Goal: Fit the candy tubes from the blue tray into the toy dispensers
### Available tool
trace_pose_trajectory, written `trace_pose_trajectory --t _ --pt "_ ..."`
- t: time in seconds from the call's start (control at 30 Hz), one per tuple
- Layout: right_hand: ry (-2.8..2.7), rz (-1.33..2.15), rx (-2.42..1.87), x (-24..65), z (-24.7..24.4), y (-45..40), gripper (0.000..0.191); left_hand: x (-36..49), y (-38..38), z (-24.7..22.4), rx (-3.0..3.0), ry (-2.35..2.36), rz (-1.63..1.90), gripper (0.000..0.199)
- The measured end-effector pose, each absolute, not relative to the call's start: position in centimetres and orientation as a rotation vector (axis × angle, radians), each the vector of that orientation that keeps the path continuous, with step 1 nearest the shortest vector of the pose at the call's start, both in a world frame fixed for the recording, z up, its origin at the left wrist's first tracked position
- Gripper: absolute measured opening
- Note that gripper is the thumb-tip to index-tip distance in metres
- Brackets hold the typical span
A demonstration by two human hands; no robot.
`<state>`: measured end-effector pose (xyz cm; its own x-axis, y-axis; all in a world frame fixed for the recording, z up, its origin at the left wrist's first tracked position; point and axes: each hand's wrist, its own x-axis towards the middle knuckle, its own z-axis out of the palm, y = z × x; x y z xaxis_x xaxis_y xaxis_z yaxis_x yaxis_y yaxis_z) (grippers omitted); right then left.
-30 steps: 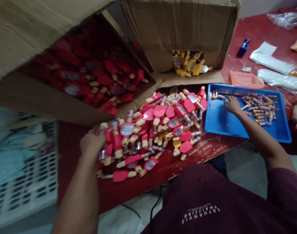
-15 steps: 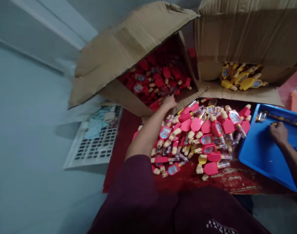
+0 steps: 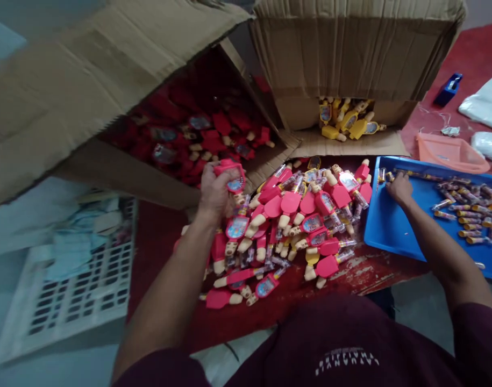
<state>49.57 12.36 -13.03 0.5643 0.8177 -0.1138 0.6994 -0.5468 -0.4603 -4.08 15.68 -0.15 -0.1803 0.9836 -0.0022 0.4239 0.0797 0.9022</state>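
Observation:
My left hand [image 3: 215, 193] is closed round a pink plastic toy [image 3: 234, 177] with a clear picture window, just in front of the open box of red toys [image 3: 213, 140]. Below and beside it lies a heap of pink toys [image 3: 290, 201] with cream-coloured ends; many have clear candy-filled tubes attached. My right hand [image 3: 401, 189] is inside the blue tray [image 3: 407, 226], at its far left corner. Its fingers are pinched on a small tube with a yellow end [image 3: 390, 176]. Several similar tubes [image 3: 469, 207] lie in the tray's right part.
Behind the heap stands a cardboard box [image 3: 350, 54] with yellow toys [image 3: 348, 121] at its opening. An orange basket [image 3: 451, 153] and a blue tape dispenser [image 3: 448, 90] are at the back right. At the left is a white crate [image 3: 68, 306] with cloths.
My left hand has drawn back from the red toy box with a pink toy in it. My right hand has moved to the tray's far left corner. The view has swung right.

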Motion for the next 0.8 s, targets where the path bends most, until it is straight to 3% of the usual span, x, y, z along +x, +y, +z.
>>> trace_pose_trajectory --t 0.17,0.3,0.5,0.8 --pt "-1.277 0.64 -2.233 47.3 -9.7 4.9 0.048 2.6 4.3 3.5 1.141 1.22 1.059 0.035" --pt "-1.337 0.905 -1.804 43.3 -4.6 -2.9 0.05 8.0 -1.6 2.3 1.328 1.064 0.831 0.035" --pt "-1.686 1.046 -1.412 37.4 3.4 -9.8 0.029 11.3 -6.3 1.2 1.572 0.901 0.691 0.043" --pt "-2.125 1.0 -1.055 34.8 3.9 -11.2 0.03 9.2 -10.9 1.0 1.757 0.896 0.585 0.046"
